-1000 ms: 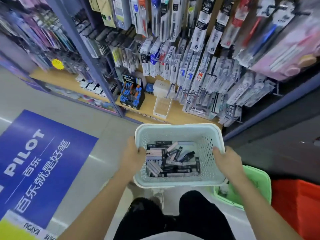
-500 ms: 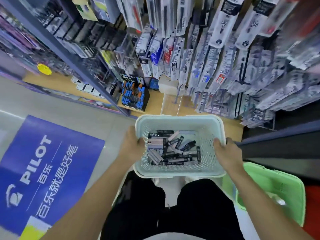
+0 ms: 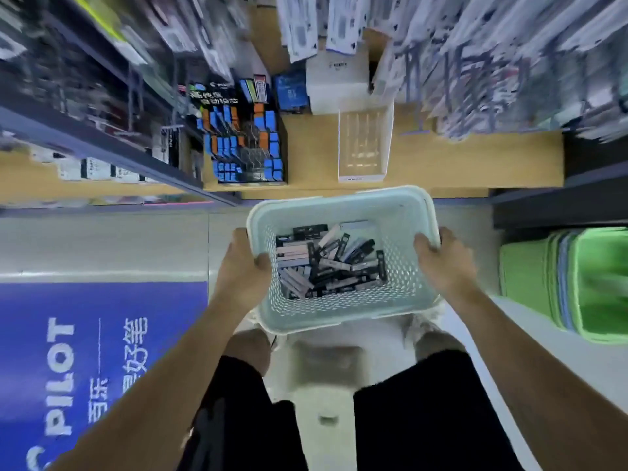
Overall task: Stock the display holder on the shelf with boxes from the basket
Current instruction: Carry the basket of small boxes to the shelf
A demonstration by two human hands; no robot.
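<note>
Stocking looks not yet begun: the clear display holder [image 3: 363,144], upper centre of the frame on the wooden shelf [image 3: 475,161], appears empty. At centre frame, the left hand [image 3: 243,266] and right hand [image 3: 441,263] each grip a side rim of the pale perforated basket [image 3: 339,200]. It holds a loose heap of slim black and pale boxes [image 3: 326,263], all still to be placed.

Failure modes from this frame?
1. The left hand and right hand both hold the pale mint perforated plastic basket; freeing one may tip it and spill the loose dark and grey boxes.
2. The clear plastic display holder sits near the wooden shelf front edge; the basket might knock it off.
</note>
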